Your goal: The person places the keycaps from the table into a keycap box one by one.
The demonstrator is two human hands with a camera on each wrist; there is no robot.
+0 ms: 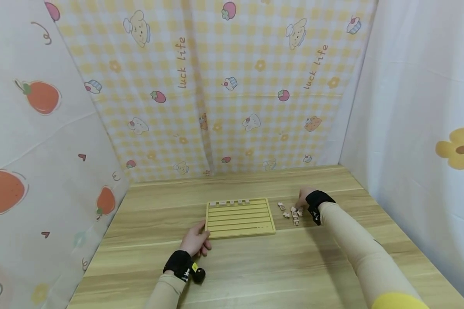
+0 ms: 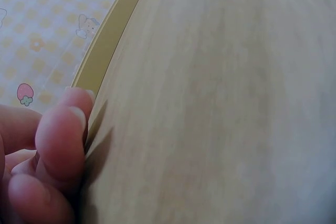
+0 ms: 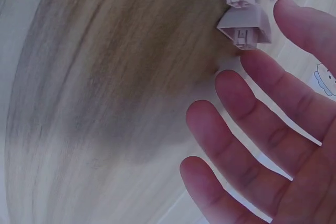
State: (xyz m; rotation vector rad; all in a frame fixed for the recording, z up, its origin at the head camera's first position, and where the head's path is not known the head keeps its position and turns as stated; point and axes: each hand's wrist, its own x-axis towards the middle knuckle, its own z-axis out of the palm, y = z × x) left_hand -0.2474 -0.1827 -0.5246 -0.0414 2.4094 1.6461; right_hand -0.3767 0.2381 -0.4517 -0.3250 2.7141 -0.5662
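My left hand [image 1: 193, 241] holds the near left corner of a yellow slotted tray [image 1: 271, 216], thumb and fingers at its edge. The left wrist view shows curled fingertips [image 2: 60, 135] against the tray's side wall. Several pale keycaps [image 1: 232, 202] stand in a row along the tray's far slot. To the right of the tray, my right hand [image 1: 304, 196] reaches over a loose cluster of keycaps [image 1: 295, 215]. Its fingers [image 3: 236, 95] are spread and nearly straight, with the index fingertip right at a pinkish keycap [image 3: 245, 23] whose stem shows. Nothing is held between thumb and fingers.
Two stray keycaps [image 1: 281, 206] lie between the tray and the cluster. The wood-grain table [image 1: 255, 266] extends around them. A checked curtain [image 1: 232, 107] hangs behind its far edge, and white curtains [image 1: 410, 107] hang at both sides.
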